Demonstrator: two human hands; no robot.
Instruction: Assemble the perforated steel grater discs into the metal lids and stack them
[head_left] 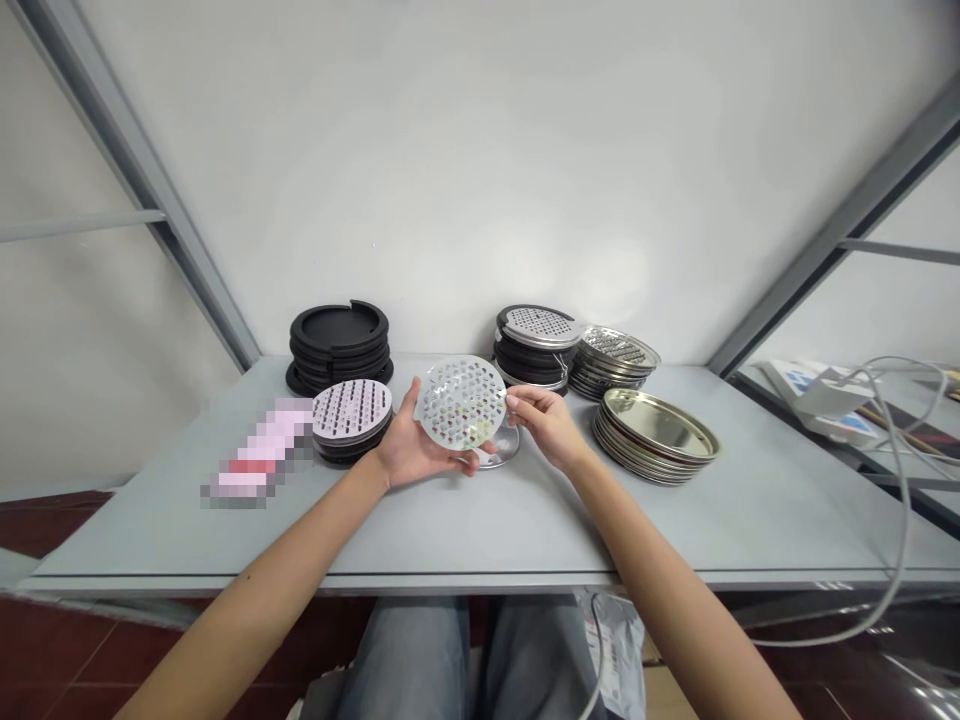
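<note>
Perforated disc (460, 402): raised between both hands, above the tabletop (480, 535), face tilted toward the wearer (round, so no long axis).
Left hand (420, 450): nearer, its fingers spread beneath, thumb at the near-left rim.
Right hand (551, 428): fingers pinching the right rim.

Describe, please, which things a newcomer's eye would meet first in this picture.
The eye would probably fall first on the round grater plate near the centre, held between the left hand and the right hand. Next may come the shiny, gold-toned stack of round metal plates to the right on the grey table. The stack of black round holders at the back left also stands out against the pale wall.
</note>
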